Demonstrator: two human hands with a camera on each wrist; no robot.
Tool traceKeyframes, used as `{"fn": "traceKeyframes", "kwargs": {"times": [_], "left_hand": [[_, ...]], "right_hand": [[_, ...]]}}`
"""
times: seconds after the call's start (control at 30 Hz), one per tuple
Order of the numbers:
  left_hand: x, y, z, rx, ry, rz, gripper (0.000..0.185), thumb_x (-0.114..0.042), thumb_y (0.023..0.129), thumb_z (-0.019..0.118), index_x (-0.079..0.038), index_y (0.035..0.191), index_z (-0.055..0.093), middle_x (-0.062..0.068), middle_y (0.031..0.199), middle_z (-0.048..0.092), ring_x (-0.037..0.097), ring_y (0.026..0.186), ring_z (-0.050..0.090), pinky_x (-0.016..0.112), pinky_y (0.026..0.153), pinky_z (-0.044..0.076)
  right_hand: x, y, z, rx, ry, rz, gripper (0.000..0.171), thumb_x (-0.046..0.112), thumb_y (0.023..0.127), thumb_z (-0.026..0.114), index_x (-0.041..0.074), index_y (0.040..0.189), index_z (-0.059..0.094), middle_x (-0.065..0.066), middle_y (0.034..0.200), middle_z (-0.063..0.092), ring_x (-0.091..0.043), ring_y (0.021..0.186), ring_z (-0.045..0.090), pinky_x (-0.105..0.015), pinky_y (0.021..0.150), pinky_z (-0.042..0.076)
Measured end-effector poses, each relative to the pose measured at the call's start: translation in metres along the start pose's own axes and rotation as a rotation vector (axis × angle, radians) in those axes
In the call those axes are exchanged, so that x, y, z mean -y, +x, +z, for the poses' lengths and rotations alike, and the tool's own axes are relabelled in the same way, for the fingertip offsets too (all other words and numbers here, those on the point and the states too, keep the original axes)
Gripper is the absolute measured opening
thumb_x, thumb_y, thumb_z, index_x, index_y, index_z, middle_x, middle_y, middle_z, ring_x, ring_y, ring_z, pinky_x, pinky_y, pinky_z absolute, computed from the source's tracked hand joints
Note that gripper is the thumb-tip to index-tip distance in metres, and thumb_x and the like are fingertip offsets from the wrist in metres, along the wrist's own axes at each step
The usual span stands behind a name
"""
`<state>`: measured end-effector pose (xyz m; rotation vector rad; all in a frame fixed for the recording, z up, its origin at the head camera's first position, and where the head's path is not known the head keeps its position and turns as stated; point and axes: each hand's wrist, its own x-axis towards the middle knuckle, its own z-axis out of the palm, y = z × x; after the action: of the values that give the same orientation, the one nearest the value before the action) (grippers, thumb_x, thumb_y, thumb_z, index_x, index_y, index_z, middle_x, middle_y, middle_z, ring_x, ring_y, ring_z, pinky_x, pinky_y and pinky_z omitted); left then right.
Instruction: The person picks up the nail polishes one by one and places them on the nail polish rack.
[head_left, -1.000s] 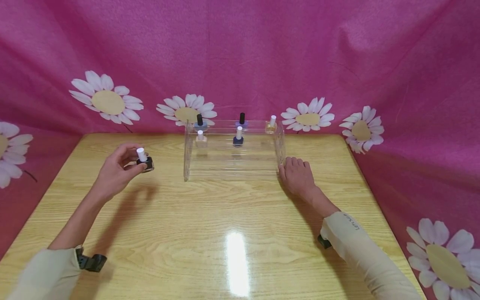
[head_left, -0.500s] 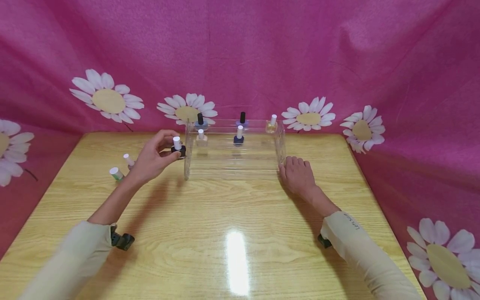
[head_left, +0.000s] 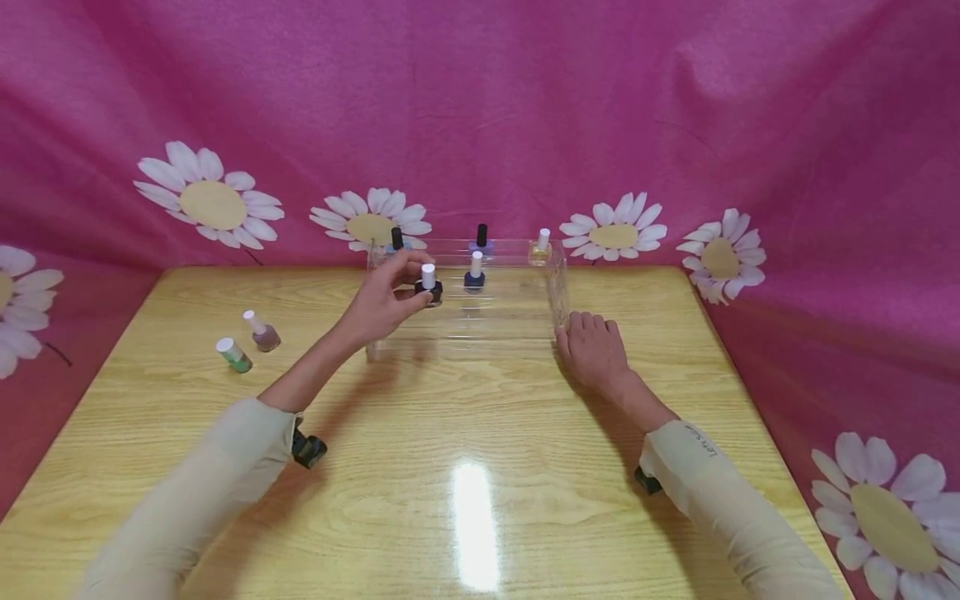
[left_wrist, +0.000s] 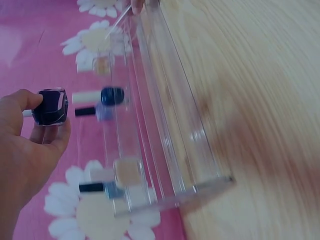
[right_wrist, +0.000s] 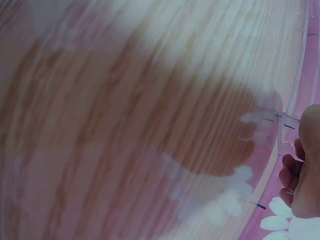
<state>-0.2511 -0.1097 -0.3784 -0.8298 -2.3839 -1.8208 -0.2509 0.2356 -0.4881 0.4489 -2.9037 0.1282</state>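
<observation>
My left hand (head_left: 386, 304) pinches a dark nail polish bottle (head_left: 428, 292) with a white cap, in front of the clear tiered rack (head_left: 510, 321). In the left wrist view the bottle (left_wrist: 51, 107) is between thumb and fingers, apart from the rack. My right hand (head_left: 596, 350) holds the rack's right side near its front corner; its fingers (right_wrist: 289, 177) are curled in the right wrist view. On the rack stand a navy bottle (head_left: 474, 282), a lilac one (head_left: 481, 246), a yellowish one (head_left: 539, 252) and a black-capped blue one (left_wrist: 114, 190). A beige bottle (left_wrist: 129, 172) is hidden in the head view.
Two white-capped bottles stand on the wooden table (head_left: 420, 500) at the left: a mauve one (head_left: 266, 337) and a green one (head_left: 236, 358). A pink cloth (head_left: 480, 125) with daisies hangs behind the table and at both sides.
My left hand has carried the dark bottle rightward from the table's left side to the front of the rack, uncovering the mauve and green bottles. My right hand stays at the rack's side.
</observation>
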Motion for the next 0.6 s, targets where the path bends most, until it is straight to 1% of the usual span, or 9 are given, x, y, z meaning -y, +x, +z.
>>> {"fn": "traceKeyframes", "kwargs": {"times": [0.17,0.27,0.33,0.5,0.6], "left_hand": [[-0.001,0.017,0.023,0.026,-0.010,0.015,0.037,0.014,0.091,0.061,0.006,0.125,0.051,0.025,0.110,0.061,0.035,0.107,0.061,0.036,0.090,0.054],[-0.001,0.027,0.036,0.032,-0.013,0.020,0.037,0.014,0.091,0.061,0.007,0.126,0.051,0.026,0.111,0.062,0.036,0.110,0.061,0.039,0.092,0.053],[-0.001,0.032,0.044,0.041,-0.018,0.029,0.037,0.014,0.091,0.061,0.008,0.126,0.051,0.026,0.111,0.062,0.036,0.108,0.061,0.038,0.091,0.054],[0.003,0.045,0.063,0.054,0.042,0.064,0.033,0.010,0.094,0.060,0.002,0.124,0.051,0.024,0.111,0.065,0.032,0.098,0.062,0.033,0.081,0.054],[0.005,0.053,0.072,0.054,0.047,0.073,0.032,0.009,0.095,0.059,0.001,0.125,0.052,0.023,0.113,0.066,0.030,0.099,0.064,0.032,0.080,0.054]], "right_hand": [[0.000,0.001,0.001,-0.021,-0.006,-0.009,0.036,0.029,0.107,0.039,0.002,0.083,0.044,-0.014,0.077,0.047,-0.038,0.080,0.052,-0.051,0.075,0.042],[0.000,0.001,0.002,-0.020,-0.004,-0.007,0.037,0.029,0.107,0.040,0.002,0.083,0.044,-0.014,0.077,0.047,-0.038,0.080,0.052,-0.051,0.075,0.043],[0.000,0.001,0.001,-0.015,-0.007,-0.004,0.037,0.030,0.107,0.040,0.002,0.083,0.044,-0.014,0.077,0.047,-0.038,0.080,0.053,-0.051,0.075,0.043],[0.000,0.001,0.001,-0.011,-0.005,-0.001,0.037,0.029,0.107,0.039,0.002,0.083,0.044,-0.014,0.077,0.047,-0.039,0.081,0.053,-0.051,0.076,0.043],[0.000,0.000,0.002,-0.009,0.001,0.003,0.037,0.029,0.107,0.039,0.001,0.084,0.044,-0.014,0.078,0.047,-0.039,0.082,0.053,-0.052,0.076,0.042]]}}
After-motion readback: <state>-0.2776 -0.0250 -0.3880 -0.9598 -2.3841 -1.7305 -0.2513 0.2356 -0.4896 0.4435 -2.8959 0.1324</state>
